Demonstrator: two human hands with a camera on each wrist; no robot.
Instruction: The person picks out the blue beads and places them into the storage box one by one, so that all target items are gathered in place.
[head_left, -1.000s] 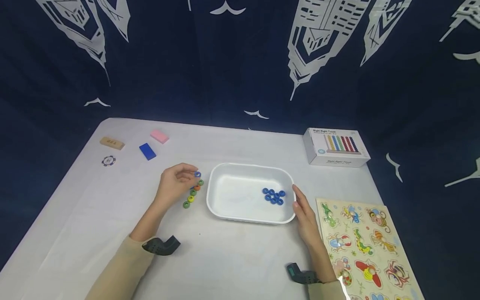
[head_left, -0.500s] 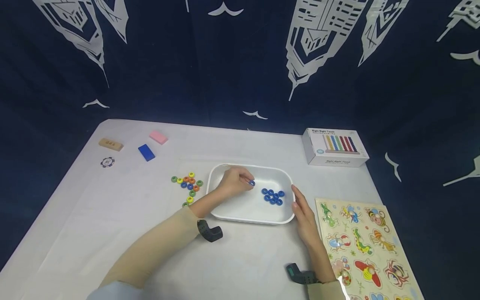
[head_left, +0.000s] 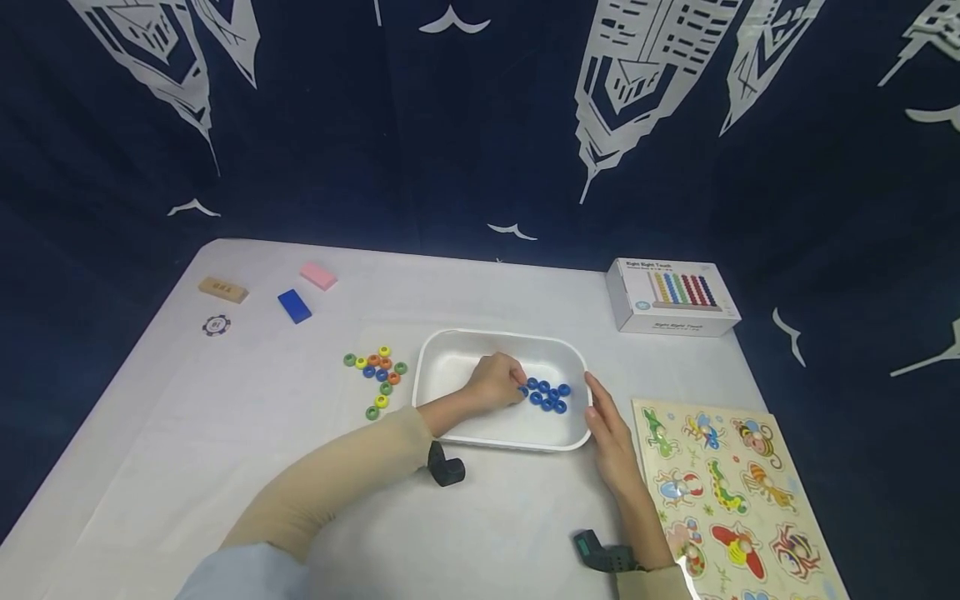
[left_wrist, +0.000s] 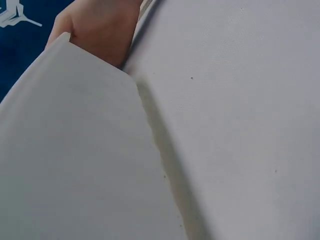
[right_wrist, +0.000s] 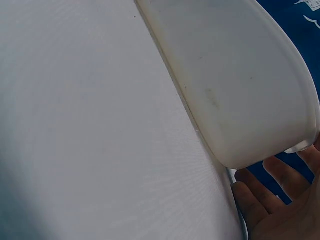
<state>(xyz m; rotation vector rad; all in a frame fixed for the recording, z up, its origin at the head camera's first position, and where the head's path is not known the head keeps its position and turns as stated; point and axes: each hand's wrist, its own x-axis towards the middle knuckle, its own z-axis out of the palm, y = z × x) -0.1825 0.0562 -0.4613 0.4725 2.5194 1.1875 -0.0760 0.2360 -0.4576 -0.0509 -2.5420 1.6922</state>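
Observation:
My left hand (head_left: 495, 382) reaches into the white tray (head_left: 480, 435) and pinches a blue bead (head_left: 524, 391) low over its floor, at the left side of a cluster of blue beads (head_left: 547, 405). At the tray's right end, my right hand (head_left: 615, 442) holds the rim, thumb on the near side of its fingers. The right wrist view has the fingers (right_wrist: 287, 177) of that hand against the tray's outer end wall (right_wrist: 270, 135). In the left wrist view the tray's outer side (left_wrist: 85, 145) hides the left hand's fingertips and the beads.
Left of the tray lies a loose group of green, yellow, orange and blue beads (head_left: 382, 375). Farther left are a blue block (head_left: 294, 306), a pink block (head_left: 318, 276), a wooden block (head_left: 223, 289) and a round chip (head_left: 217, 325). A box (head_left: 673, 297) and a picture puzzle board (head_left: 720, 492) stand right.
My left hand has carried the blue bead from the loose beads on the left rightward into the tray, down beside the blue cluster. My right hand stays on the rim.

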